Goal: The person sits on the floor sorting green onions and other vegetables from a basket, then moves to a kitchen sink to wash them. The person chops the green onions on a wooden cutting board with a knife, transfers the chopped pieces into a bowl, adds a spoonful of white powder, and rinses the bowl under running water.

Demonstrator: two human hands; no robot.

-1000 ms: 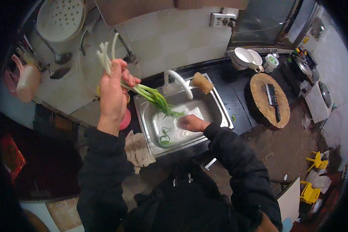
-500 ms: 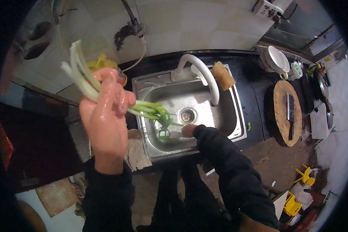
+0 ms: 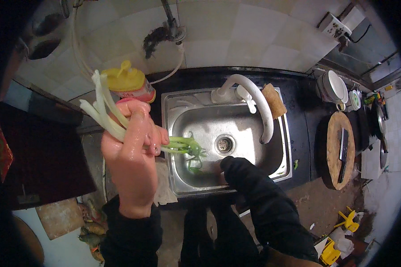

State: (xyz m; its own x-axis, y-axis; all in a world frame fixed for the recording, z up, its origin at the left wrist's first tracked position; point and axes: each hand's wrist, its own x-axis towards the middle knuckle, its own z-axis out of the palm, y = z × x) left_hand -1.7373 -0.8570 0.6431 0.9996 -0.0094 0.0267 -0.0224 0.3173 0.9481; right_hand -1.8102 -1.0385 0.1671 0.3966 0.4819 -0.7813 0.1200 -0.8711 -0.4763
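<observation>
My left hand (image 3: 136,151) is closed around a bunch of green onions (image 3: 103,116) at the left side of the sink. Their thick white ends stick out to the upper left. The thin green tops (image 3: 186,147) hang limp over the left part of the steel sink (image 3: 200,115). Low inside the basin, just nearer than the drain (image 3: 225,143), is my right hand (image 3: 223,163). A dark sleeve covers nearly all of it, so its fingers do not show.
A white curved faucet (image 3: 258,100) arches over the basin, beside a brown scrubber (image 3: 274,101). Behind my left hand stands a yellow-capped pink bottle (image 3: 131,84). A knife (image 3: 343,155) lies on a round wooden board (image 3: 334,142), with stacked bowls (image 3: 333,86) beyond. A cloth (image 3: 165,184) hangs at the sink's front left.
The whole view has shifted, so the scene sits lower and farther right. My left hand still grips the green onions. Less of my right hand shows past its sleeve.
</observation>
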